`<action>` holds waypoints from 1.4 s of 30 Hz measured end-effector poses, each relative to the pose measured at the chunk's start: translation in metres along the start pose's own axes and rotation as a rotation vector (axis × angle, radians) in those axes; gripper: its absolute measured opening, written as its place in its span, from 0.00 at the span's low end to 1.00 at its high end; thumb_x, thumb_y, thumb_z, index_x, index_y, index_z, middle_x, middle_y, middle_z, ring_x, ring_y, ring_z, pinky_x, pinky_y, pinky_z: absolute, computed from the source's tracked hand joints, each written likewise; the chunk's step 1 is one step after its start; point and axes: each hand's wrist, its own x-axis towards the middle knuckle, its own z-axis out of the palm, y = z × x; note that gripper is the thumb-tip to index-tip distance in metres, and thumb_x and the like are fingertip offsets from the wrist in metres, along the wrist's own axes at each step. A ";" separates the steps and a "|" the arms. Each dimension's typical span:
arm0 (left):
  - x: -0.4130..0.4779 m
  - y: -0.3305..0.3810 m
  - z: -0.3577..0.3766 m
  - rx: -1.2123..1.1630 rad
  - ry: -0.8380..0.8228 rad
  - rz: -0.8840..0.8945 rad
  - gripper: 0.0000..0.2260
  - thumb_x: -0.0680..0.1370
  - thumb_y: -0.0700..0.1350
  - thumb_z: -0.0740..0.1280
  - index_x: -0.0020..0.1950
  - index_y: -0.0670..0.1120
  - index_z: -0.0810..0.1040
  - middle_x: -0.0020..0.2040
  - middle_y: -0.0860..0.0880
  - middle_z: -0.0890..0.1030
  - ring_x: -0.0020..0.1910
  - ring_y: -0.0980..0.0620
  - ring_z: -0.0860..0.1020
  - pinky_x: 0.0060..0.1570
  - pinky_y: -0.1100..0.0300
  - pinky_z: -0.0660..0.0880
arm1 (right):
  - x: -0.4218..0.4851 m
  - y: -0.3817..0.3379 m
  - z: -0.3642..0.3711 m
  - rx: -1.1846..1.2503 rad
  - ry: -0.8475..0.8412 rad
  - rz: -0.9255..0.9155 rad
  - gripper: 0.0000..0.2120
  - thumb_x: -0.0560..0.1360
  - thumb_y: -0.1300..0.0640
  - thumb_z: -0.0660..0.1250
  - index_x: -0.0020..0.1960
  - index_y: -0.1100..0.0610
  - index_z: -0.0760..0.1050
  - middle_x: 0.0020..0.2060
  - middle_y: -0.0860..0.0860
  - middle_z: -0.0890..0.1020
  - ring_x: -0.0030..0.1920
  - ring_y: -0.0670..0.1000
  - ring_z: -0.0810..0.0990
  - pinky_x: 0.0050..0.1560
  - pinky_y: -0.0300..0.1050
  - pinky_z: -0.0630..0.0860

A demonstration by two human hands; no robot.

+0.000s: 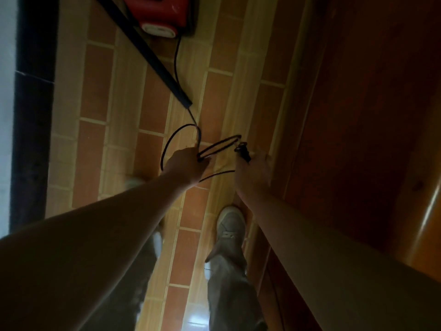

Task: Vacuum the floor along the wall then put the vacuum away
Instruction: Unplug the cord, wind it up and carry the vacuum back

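Down the far left runs a pale wall [7, 91] with a dark skirting board [33, 115] at its foot. Next to that is the floor [95, 96], laid in orange and cream tiles. The red vacuum [157, 13] sits on the tiles at the top of the view, not far from the skirting, and only its near end shows. A long black bar [152, 58] slants down from it toward the person.

A thin black cord [176, 60] leaves the vacuum, passes the end of the bar and reaches the left hand [186, 167]. That hand is closed round several gathered loops of it, which stick out on both sides of the fist.

Just to the right, one strand crosses the short gap to the right hand [254, 172]. It holds the dark plug [243, 151] at its fingertips. The hands are close but not touching, both arms stretched forward over the tiles.

Below them a grey shoe [231, 223] stands on the floor beneath a grey trouser leg. A reddish wooden panel [370, 115] fills the right side.
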 end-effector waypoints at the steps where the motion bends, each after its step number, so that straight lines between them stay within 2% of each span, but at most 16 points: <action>1: 0.004 0.001 -0.003 -0.043 0.013 -0.015 0.13 0.78 0.58 0.67 0.41 0.52 0.69 0.35 0.54 0.72 0.33 0.58 0.71 0.30 0.61 0.66 | 0.001 -0.006 0.004 0.035 -0.016 0.035 0.31 0.82 0.43 0.63 0.79 0.59 0.61 0.73 0.60 0.68 0.68 0.61 0.73 0.66 0.58 0.74; 4: 0.014 0.000 -0.006 -0.103 -0.020 -0.004 0.11 0.75 0.51 0.72 0.44 0.50 0.70 0.38 0.54 0.72 0.34 0.60 0.70 0.29 0.65 0.63 | 0.007 -0.027 0.018 0.178 -0.094 0.103 0.32 0.81 0.42 0.64 0.79 0.58 0.63 0.72 0.58 0.73 0.71 0.60 0.73 0.68 0.56 0.73; 7: 0.019 -0.002 -0.011 -0.138 -0.114 0.092 0.11 0.75 0.45 0.72 0.51 0.47 0.72 0.44 0.52 0.76 0.38 0.57 0.74 0.31 0.67 0.65 | 0.011 -0.053 0.032 0.203 -0.210 0.081 0.22 0.83 0.46 0.64 0.70 0.58 0.73 0.62 0.57 0.81 0.61 0.56 0.80 0.53 0.47 0.73; 10: 0.020 -0.006 -0.022 -0.223 -0.228 0.250 0.20 0.76 0.45 0.70 0.67 0.45 0.70 0.53 0.52 0.77 0.50 0.54 0.78 0.46 0.62 0.76 | 0.011 -0.079 0.048 0.232 -0.247 0.103 0.16 0.82 0.48 0.65 0.63 0.59 0.79 0.54 0.56 0.84 0.52 0.54 0.82 0.47 0.44 0.74; 12: 0.018 -0.009 -0.034 -0.303 -0.307 0.300 0.25 0.76 0.46 0.71 0.71 0.47 0.67 0.58 0.53 0.77 0.55 0.54 0.78 0.54 0.56 0.78 | 0.014 -0.095 0.054 0.245 -0.196 0.186 0.11 0.83 0.53 0.65 0.60 0.58 0.79 0.48 0.54 0.83 0.46 0.53 0.81 0.40 0.41 0.74; 14: 0.016 -0.014 -0.051 -0.383 -0.327 0.337 0.29 0.74 0.46 0.72 0.72 0.50 0.66 0.64 0.53 0.77 0.62 0.56 0.76 0.59 0.59 0.75 | 0.019 -0.107 0.056 0.267 -0.137 0.242 0.06 0.83 0.57 0.64 0.55 0.57 0.78 0.40 0.51 0.80 0.40 0.50 0.78 0.34 0.41 0.70; 17: 0.018 -0.027 -0.077 -0.356 -0.222 0.309 0.20 0.75 0.49 0.71 0.66 0.52 0.74 0.60 0.55 0.77 0.60 0.58 0.74 0.50 0.70 0.68 | 0.025 -0.125 0.057 0.290 -0.065 0.249 0.06 0.84 0.58 0.61 0.50 0.57 0.74 0.36 0.48 0.77 0.35 0.46 0.75 0.34 0.41 0.68; 19: 0.026 -0.039 -0.088 -0.420 -0.096 0.151 0.13 0.77 0.49 0.68 0.62 0.50 0.77 0.60 0.54 0.75 0.54 0.57 0.75 0.45 0.68 0.69 | 0.030 -0.136 0.057 0.305 -0.053 0.245 0.10 0.85 0.58 0.59 0.45 0.56 0.71 0.33 0.50 0.79 0.33 0.48 0.78 0.36 0.42 0.73; 21: 0.036 -0.050 -0.094 -0.471 -0.033 -0.021 0.16 0.80 0.47 0.65 0.67 0.48 0.73 0.65 0.49 0.75 0.51 0.55 0.75 0.44 0.66 0.71 | 0.034 -0.141 0.057 0.373 -0.071 0.258 0.10 0.85 0.57 0.58 0.46 0.54 0.69 0.30 0.53 0.82 0.33 0.53 0.82 0.40 0.45 0.80; 24: 0.050 -0.058 -0.094 -0.531 -0.200 -0.262 0.20 0.82 0.49 0.63 0.73 0.44 0.68 0.67 0.45 0.75 0.51 0.54 0.76 0.43 0.64 0.71 | 0.039 -0.142 0.057 0.416 -0.113 0.273 0.06 0.86 0.56 0.57 0.53 0.56 0.71 0.29 0.52 0.82 0.29 0.51 0.83 0.34 0.47 0.81; 26: 0.059 -0.058 -0.090 -0.741 -0.336 -0.392 0.17 0.82 0.50 0.64 0.65 0.41 0.75 0.62 0.43 0.80 0.56 0.48 0.80 0.54 0.54 0.78 | 0.043 -0.141 0.056 0.416 -0.136 0.296 0.06 0.86 0.56 0.57 0.56 0.57 0.71 0.29 0.54 0.81 0.29 0.53 0.84 0.35 0.51 0.83; 28: 0.062 -0.054 -0.088 -0.921 -0.353 -0.454 0.14 0.81 0.46 0.66 0.60 0.37 0.77 0.55 0.41 0.83 0.52 0.45 0.83 0.55 0.50 0.81 | 0.049 -0.135 0.055 0.392 -0.163 0.319 0.07 0.86 0.55 0.57 0.55 0.57 0.72 0.30 0.54 0.81 0.32 0.55 0.84 0.40 0.56 0.85; 30: 0.063 -0.049 -0.084 -0.957 -0.325 -0.433 0.08 0.79 0.41 0.68 0.56 0.37 0.79 0.52 0.40 0.84 0.51 0.45 0.84 0.54 0.50 0.81 | 0.055 -0.129 0.051 0.329 -0.178 0.332 0.07 0.85 0.55 0.59 0.51 0.55 0.72 0.32 0.54 0.80 0.37 0.57 0.85 0.45 0.57 0.84; 32: 0.059 -0.040 -0.082 -0.980 -0.337 -0.404 0.07 0.77 0.38 0.71 0.53 0.40 0.78 0.48 0.40 0.85 0.48 0.45 0.85 0.53 0.50 0.82 | 0.061 -0.123 0.045 0.266 -0.183 0.348 0.07 0.84 0.55 0.61 0.49 0.54 0.72 0.35 0.55 0.79 0.42 0.58 0.83 0.39 0.52 0.82; 36: 0.049 -0.028 -0.077 -0.906 -0.356 -0.296 0.13 0.74 0.37 0.74 0.56 0.42 0.74 0.49 0.42 0.83 0.47 0.45 0.84 0.48 0.52 0.83 | 0.062 -0.117 0.033 0.174 -0.243 0.387 0.07 0.83 0.55 0.65 0.54 0.59 0.75 0.35 0.53 0.76 0.34 0.55 0.80 0.27 0.41 0.71; 42: 0.038 -0.010 -0.076 -0.807 -0.436 -0.097 0.14 0.74 0.34 0.72 0.56 0.43 0.75 0.50 0.42 0.82 0.48 0.44 0.83 0.46 0.53 0.83 | 0.064 -0.105 0.031 0.157 -0.326 0.373 0.13 0.78 0.47 0.72 0.47 0.57 0.78 0.31 0.52 0.77 0.27 0.50 0.74 0.31 0.44 0.73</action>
